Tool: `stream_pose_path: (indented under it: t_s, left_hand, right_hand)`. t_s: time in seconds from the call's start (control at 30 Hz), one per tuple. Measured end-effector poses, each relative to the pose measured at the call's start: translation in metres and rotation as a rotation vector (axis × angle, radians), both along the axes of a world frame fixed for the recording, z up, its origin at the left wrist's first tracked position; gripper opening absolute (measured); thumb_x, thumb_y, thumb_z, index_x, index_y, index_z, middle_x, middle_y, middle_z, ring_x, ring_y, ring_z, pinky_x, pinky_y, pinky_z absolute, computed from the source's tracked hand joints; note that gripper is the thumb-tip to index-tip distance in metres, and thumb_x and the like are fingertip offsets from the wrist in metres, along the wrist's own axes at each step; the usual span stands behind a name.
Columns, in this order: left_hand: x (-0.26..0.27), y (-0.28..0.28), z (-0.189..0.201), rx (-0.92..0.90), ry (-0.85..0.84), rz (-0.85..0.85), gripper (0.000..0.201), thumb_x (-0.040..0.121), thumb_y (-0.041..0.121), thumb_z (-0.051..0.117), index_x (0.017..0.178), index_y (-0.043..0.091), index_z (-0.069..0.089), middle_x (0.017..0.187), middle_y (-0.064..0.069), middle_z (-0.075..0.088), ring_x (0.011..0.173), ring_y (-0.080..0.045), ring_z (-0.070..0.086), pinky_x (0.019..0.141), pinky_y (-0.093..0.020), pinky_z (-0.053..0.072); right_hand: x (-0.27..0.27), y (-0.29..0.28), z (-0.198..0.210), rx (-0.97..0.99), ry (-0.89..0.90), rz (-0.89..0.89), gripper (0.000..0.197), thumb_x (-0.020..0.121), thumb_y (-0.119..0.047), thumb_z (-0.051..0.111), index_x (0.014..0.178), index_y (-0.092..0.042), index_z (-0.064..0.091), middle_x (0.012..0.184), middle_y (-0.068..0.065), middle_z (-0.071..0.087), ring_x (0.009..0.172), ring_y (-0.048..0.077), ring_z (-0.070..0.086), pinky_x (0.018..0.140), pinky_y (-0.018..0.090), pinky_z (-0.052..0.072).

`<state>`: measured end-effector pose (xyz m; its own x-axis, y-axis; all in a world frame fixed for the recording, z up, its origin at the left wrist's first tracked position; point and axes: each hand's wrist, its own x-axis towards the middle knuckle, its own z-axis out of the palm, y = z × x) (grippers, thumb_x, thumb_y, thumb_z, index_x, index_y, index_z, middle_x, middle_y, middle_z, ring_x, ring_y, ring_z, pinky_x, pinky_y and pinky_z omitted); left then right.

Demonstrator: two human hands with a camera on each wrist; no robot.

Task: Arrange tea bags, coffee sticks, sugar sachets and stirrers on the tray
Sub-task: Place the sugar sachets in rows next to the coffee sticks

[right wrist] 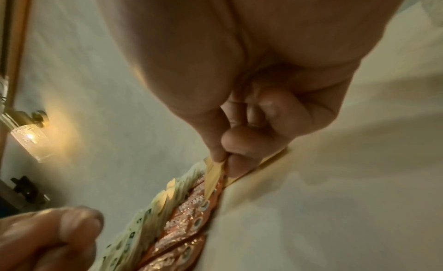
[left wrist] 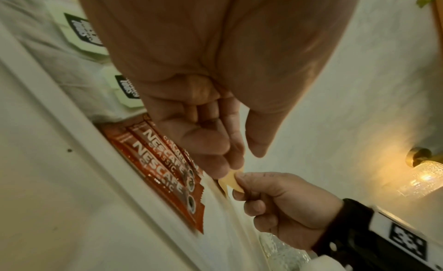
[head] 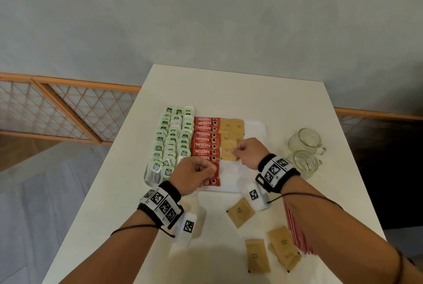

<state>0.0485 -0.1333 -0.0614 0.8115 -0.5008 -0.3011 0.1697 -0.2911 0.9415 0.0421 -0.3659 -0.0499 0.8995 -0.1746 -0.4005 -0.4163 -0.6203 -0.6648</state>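
A white tray (head: 256, 128) holds rows of green tea bags (head: 174, 139), red coffee sticks (head: 204, 139) and brown sugar sachets (head: 231, 125). My right hand (head: 237, 149) pinches one sugar sachet (head: 229, 152) by its edge, low over the tray beside the coffee sticks. The pinch also shows in the right wrist view, where thumb and forefinger of the right hand (right wrist: 224, 157) close on the sachet (right wrist: 213, 178). My left hand (head: 209, 169) hovers over the near coffee sticks (left wrist: 163, 169) with fingers curled and nothing in it. Red-and-white stirrers (head: 297, 233) lie on the table under my right forearm.
Several loose sugar sachets (head: 240, 212) lie on the white table near its front edge, more at the right (head: 283, 249). Two glass mugs (head: 304, 140) stand right of the tray. The tray's right strip is bare. A wooden lattice rail (head: 68, 109) runs behind the table's left side.
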Motion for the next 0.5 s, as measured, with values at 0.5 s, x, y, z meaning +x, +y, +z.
stream_pose_path:
  t_s: [0.5]
  left_hand:
    - [-0.03,0.0,-0.006,0.331,-0.359,-0.295,0.011,0.09,0.031,0.071,0.096,0.022,0.071,0.084,0.007,0.065,0.073,-0.006,0.059,0.072,-0.024,0.052]
  right_hand:
    - [-0.008,0.01,0.013,-0.146,0.092,0.044,0.036,0.094,-0.04,0.066,0.067,-0.016,0.061,0.076,0.001,0.068,0.074,0.023,0.067,0.066,0.03,0.052]
